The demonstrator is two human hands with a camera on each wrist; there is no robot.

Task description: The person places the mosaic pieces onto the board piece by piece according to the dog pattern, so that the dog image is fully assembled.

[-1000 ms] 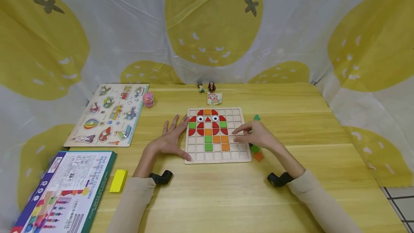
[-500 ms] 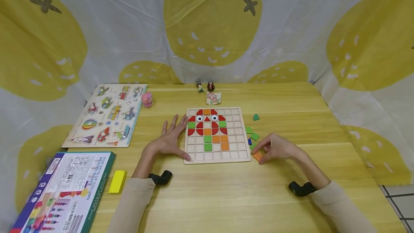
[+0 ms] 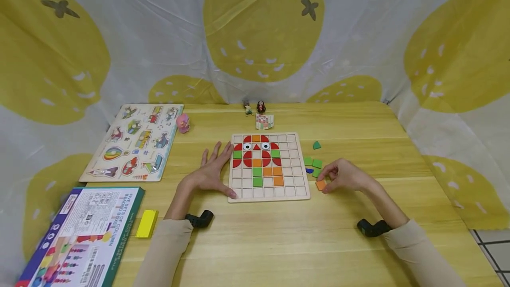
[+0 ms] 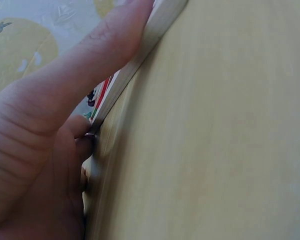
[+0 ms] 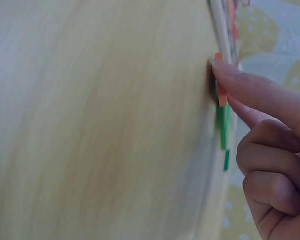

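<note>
A square wooden grid board (image 3: 295,180) lies on the table, partly filled with red, orange and green pieces and two eye tiles. My left hand (image 3: 207,174) spreads along its left side, thumb on the near left corner and fingers at the edge. In the left wrist view the thumb (image 4: 105,42) presses over the board's rim. To the right of the board, my right hand (image 3: 344,176) pinches an orange square tile (image 3: 320,185) between thumb and forefinger. The right wrist view shows that orange tile (image 5: 221,92) close over the table, other fingers curled back.
Green tiles (image 3: 317,163), a blue piece (image 3: 309,171) and a dark green piece (image 3: 316,145) lie right of the board. Beyond it are a pattern card (image 3: 264,122) and small figurines (image 3: 260,106). At left are a picture puzzle (image 3: 131,141), a box (image 3: 85,234) and a yellow block (image 3: 147,223).
My right hand has left the board's right side, moved right to the orange tile and pinched it. The tile has shifted slightly away from me. My left hand stays in place.
</note>
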